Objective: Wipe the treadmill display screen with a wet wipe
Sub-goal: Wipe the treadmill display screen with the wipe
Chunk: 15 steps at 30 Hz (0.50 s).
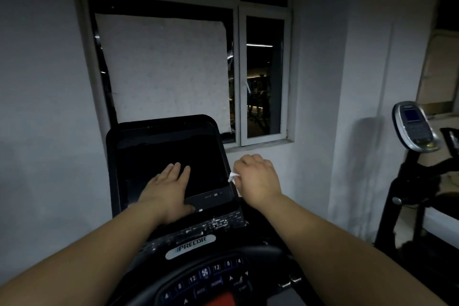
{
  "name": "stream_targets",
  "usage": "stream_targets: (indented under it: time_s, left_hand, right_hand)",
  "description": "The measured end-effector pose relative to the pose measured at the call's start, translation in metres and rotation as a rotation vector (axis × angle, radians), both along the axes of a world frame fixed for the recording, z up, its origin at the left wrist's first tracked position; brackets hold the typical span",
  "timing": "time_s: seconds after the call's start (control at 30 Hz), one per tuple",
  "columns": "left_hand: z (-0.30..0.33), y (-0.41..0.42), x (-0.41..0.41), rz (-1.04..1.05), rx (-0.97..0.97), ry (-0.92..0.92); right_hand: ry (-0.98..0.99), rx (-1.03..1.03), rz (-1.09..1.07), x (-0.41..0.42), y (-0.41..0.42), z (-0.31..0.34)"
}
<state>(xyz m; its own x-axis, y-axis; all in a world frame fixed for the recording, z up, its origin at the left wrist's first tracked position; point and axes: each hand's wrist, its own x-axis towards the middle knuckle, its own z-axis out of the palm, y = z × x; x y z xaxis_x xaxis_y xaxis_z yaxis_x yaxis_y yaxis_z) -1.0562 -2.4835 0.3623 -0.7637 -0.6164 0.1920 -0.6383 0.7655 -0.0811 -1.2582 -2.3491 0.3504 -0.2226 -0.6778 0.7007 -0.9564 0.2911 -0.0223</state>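
Observation:
The treadmill's black display screen stands tilted in front of me, dark and switched off. My left hand lies flat on its lower left part, fingers stretched out and a little apart. My right hand hovers just off the screen's right edge, closed into a fist around a crumpled white wet wipe. Only a small tip of the wipe shows at the thumb side.
Below the screen sits the control console with lit buttons and a red stop button. A window and grey wall lie behind. An exercise bike stands to the right. The room is dim.

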Motion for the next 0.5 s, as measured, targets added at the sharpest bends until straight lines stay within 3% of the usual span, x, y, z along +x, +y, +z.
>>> stream_targets:
  time_s: [0.5]
  left_hand:
    - [-0.013, 0.11, 0.007, -0.105, 0.065, 0.026]
  right_hand:
    - [0.006, 0.063, -0.117, 0.027, 0.138, -0.009]
